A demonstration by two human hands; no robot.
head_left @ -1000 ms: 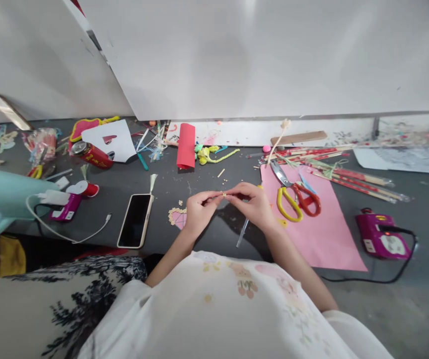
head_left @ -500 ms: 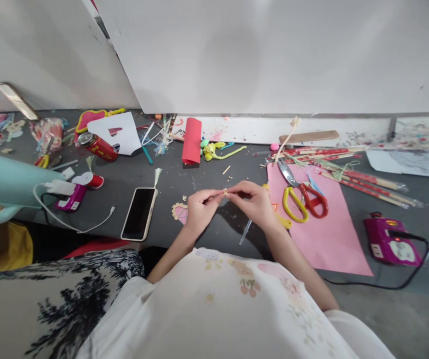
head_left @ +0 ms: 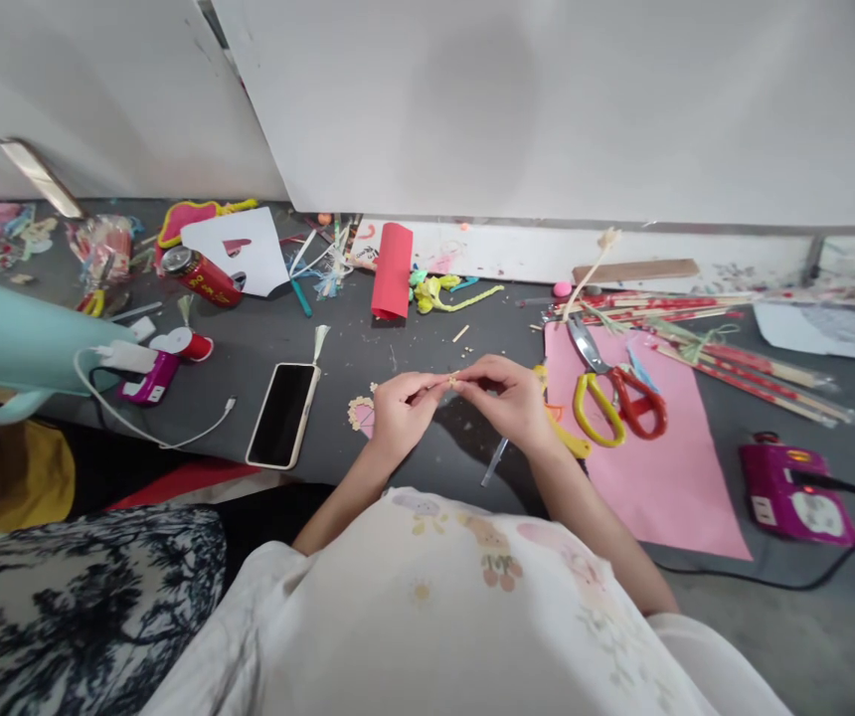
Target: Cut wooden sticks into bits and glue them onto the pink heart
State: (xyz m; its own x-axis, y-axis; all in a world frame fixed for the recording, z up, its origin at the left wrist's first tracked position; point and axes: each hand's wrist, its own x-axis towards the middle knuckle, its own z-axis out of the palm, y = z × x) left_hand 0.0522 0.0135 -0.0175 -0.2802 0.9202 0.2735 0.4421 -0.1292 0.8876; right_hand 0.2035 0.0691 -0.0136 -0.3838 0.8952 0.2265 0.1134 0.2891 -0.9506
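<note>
A tiny straw-coloured piece (head_left: 453, 380) is pinched between the fingertips of my left hand (head_left: 407, 410) and my right hand (head_left: 506, 400), which meet above the dark table. Its exact kind is too small to make out. Both hands are closed on it, thumbs against forefingers. Partly hidden behind my left hand lies a pink cutout (head_left: 366, 419) edged with similar pale pieces. Under my right wrist are a clear thin tube (head_left: 495, 461) and a yellow-handled tool (head_left: 571, 442), partly covered.
Scissors (head_left: 600, 408) with yellow and red handles lie on pink paper (head_left: 670, 487) at the right. Beyond are wrapped sticks (head_left: 733, 378) and a purple power box (head_left: 796, 492). Leftward are a phone (head_left: 282, 416), a drink can (head_left: 202, 275) and a teal container (head_left: 10, 338). Another person sits at left.
The view has shifted slightly, so the table items appear a little further right. My hands keep pinching the small piece, with only slight finger movement.
</note>
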